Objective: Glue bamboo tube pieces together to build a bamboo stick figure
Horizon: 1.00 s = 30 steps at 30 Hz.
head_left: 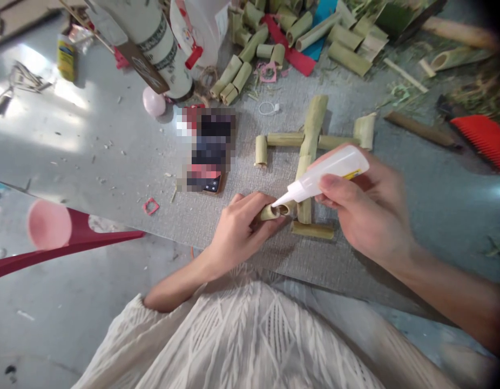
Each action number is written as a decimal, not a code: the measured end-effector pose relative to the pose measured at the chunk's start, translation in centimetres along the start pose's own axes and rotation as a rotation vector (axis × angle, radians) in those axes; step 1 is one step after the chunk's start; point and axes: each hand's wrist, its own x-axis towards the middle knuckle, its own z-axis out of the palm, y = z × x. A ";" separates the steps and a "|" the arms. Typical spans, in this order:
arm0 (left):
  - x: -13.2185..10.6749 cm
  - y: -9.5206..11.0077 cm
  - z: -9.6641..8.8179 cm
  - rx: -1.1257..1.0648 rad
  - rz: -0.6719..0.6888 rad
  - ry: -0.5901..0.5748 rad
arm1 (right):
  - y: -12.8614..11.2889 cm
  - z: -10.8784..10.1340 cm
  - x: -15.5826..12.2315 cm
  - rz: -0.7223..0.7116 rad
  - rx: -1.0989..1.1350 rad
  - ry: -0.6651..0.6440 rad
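Note:
My left hand [244, 229] grips a short bamboo piece [268, 212] between thumb and fingers, low over the table near its front edge. My right hand [361, 208] is closed around a white glue bottle [333, 170], tilted so its narrow nozzle meets the rim of that piece. A second hollow bamboo end [285, 207] shows just right of the nozzle tip. Behind the bottle lies a bamboo figure [312, 127] of joined tubes, with an upright and side arms, partly hidden by the bottle and my right hand. A short bamboo tube [312, 230] lies crosswise at its lower end.
A phone [211, 181], partly pixelated, lies left of the figure. Cut bamboo pieces [254, 46] are heaped at the back. A red brush [482, 138] lies at the right. A large patterned cylinder [161, 51], a yellow bottle [66, 58] and a pink balloon [154, 101] are back left.

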 end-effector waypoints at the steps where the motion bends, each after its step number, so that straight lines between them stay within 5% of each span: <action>1: 0.0 0.0 0.0 -0.005 0.005 0.001 | -0.1 0.0 0.1 -0.008 0.014 0.012; 11: 0.0 0.0 0.2 -0.018 -0.018 -0.004 | -3.5 1.9 0.9 0.107 0.284 0.150; 30: 0.0 0.3 0.3 -0.072 -0.006 0.028 | -0.7 1.6 1.6 0.015 0.259 0.085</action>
